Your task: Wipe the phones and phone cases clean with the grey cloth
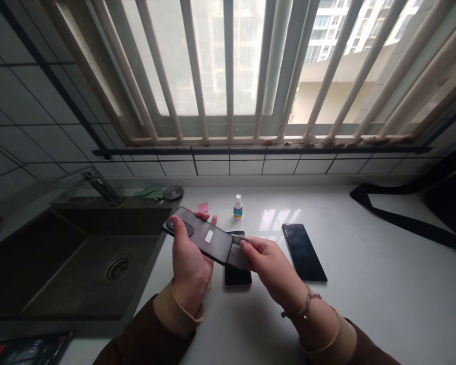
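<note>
A phone in a grey, see-through case [217, 245] is held tilted above the counter, its back and camera area facing up. My left hand [192, 253] grips its camera end, the thumb lying over the camera area. At the other end, my right hand [264, 256] pinches a thin grey cloth or sheet [238, 253] against the phone's edge. Under it, a dark phone [238, 276] lies on the white counter. Another black phone [304, 252] lies farther right. A small white-capped bottle [237, 208] stands upright behind my hands.
On the left is a dark sink [79, 253] with a faucet [102, 186]. A green cloth [151, 192], a round metal strainer [173, 192] and a pink piece [202, 207] lie near the back. A black strap [368, 200] rests at right; a dark printed object [26, 350] is at lower left.
</note>
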